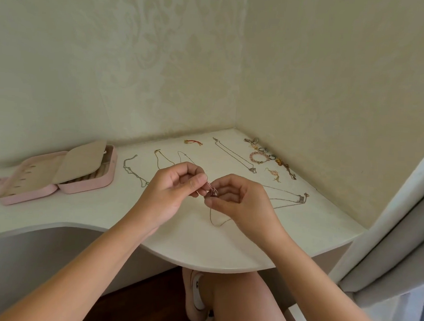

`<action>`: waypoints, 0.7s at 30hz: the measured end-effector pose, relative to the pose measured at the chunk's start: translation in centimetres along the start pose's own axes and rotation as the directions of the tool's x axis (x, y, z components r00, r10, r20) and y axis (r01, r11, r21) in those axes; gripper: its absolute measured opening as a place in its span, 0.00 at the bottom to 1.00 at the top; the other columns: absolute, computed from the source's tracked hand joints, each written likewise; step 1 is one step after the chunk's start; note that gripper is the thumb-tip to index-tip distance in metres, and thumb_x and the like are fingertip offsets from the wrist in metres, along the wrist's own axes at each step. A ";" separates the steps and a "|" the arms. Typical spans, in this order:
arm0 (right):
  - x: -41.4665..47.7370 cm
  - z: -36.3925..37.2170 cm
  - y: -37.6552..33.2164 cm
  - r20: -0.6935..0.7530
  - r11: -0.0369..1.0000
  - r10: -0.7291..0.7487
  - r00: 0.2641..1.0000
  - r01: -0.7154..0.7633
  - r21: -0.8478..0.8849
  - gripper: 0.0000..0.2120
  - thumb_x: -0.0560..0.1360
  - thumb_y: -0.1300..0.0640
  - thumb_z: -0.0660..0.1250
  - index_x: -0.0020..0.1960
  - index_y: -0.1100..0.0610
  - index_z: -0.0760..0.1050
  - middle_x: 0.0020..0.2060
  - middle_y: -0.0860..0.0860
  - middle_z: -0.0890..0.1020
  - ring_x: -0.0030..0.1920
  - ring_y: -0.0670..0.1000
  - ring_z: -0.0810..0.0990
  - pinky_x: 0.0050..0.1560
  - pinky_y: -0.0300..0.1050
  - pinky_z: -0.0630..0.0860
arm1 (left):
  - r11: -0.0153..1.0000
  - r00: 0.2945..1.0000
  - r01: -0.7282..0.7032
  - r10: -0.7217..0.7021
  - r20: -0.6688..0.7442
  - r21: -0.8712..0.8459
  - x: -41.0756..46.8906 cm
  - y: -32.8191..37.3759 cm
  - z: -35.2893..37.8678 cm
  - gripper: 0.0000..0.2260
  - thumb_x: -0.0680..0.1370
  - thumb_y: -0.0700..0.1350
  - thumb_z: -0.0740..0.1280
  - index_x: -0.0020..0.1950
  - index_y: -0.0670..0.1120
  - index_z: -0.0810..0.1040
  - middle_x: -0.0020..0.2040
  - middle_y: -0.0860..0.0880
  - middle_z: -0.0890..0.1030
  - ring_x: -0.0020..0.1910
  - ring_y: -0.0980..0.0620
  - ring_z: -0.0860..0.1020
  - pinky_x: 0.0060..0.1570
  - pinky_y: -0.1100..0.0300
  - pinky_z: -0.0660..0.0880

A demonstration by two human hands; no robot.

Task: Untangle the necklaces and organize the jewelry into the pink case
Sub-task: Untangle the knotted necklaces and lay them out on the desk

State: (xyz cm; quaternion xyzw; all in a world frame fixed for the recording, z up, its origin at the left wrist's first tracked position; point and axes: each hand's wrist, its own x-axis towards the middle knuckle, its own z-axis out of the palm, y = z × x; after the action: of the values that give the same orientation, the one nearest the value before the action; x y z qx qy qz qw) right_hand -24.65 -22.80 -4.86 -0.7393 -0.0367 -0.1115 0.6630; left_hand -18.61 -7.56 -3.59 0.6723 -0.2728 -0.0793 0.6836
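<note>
Nothing here can be read: no text, label, brand or number. The small bar pendant (301, 199) lying on the bench (226, 247) may carry letters, but it is too small to tell. A dark mark on the shoe (196, 291) is blurred.

Both bare forearms come in from the near edge, the left from the near left and the right from the near right, and slant toward each other at the middle. The left hand (172, 194) has its fingers curled, with thumb and forefinger pinching a thin chain (210, 187). The right hand (240, 202) sits just beside it, fingertips almost meeting the left's. Its fingers are curled inward too, and its thumb and forefinger pinch the same chain at the clasp end. A bare knee (237, 306) shows near, between the two forearms.
</note>
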 end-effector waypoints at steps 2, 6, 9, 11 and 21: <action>-0.3 0.1 -0.1 -0.020 1.000 -0.014 1.000 0.015 0.024 0.07 0.71 0.67 0.73 0.46 0.59 0.79 0.39 0.55 0.84 0.38 0.48 0.83 0.42 0.36 0.77 | 0.999 1.000 0.014 -0.014 -0.022 -0.033 -0.1 -0.1 0.0 0.10 0.72 0.46 0.66 0.45 0.40 0.77 0.36 0.50 0.83 0.37 0.55 0.80 0.42 0.64 0.76; -0.8 0.3 -0.4 -0.043 0.999 -0.047 0.998 0.048 0.010 0.06 0.75 0.63 0.69 0.46 0.53 0.82 0.38 0.49 0.85 0.40 0.46 0.84 0.44 0.37 0.79 | 0.999 0.999 0.010 -0.012 -0.049 -0.038 -0.3 -0.3 -0.1 0.09 0.72 0.47 0.66 0.45 0.41 0.77 0.36 0.50 0.83 0.38 0.55 0.81 0.42 0.65 0.76; -1.0 0.3 -0.7 -0.011 0.994 -0.065 0.998 0.064 -0.084 0.08 0.78 0.58 0.65 0.48 0.48 0.82 0.41 0.48 0.85 0.44 0.46 0.83 0.50 0.40 0.79 | 1.000 0.998 -0.023 0.022 -0.058 -0.009 -0.5 -0.3 0.1 0.09 0.72 0.47 0.66 0.45 0.41 0.76 0.36 0.51 0.83 0.39 0.55 0.81 0.42 0.64 0.76; -1.0 0.2 -0.8 0.008 0.994 -0.034 0.999 0.035 -0.100 0.09 0.80 0.57 0.62 0.49 0.49 0.81 0.43 0.50 0.85 0.47 0.48 0.82 0.53 0.43 0.78 | 0.998 0.996 -0.053 0.054 -0.074 0.022 -0.6 -0.2 0.0 0.09 0.72 0.46 0.65 0.45 0.41 0.76 0.36 0.52 0.83 0.40 0.56 0.81 0.41 0.65 0.76; -1.9 0.1 -1.7 -0.243 0.988 -0.067 0.968 0.030 -0.153 0.05 0.73 0.59 0.72 0.43 0.49 0.82 0.36 0.42 0.83 0.37 0.39 0.79 0.40 0.30 0.73 | 0.982 0.985 -0.139 0.151 -0.087 0.130 -1.4 0.2 1.0 0.11 0.72 0.48 0.66 0.46 0.41 0.77 0.40 0.48 0.84 0.41 0.54 0.83 0.41 0.66 0.75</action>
State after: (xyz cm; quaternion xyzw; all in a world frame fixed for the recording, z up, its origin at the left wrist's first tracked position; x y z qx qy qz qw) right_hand -26.80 -22.28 -3.67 -0.7659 0.0364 -0.2214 0.6026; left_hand -20.31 -7.79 -3.79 0.6947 -0.2922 0.0200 0.6570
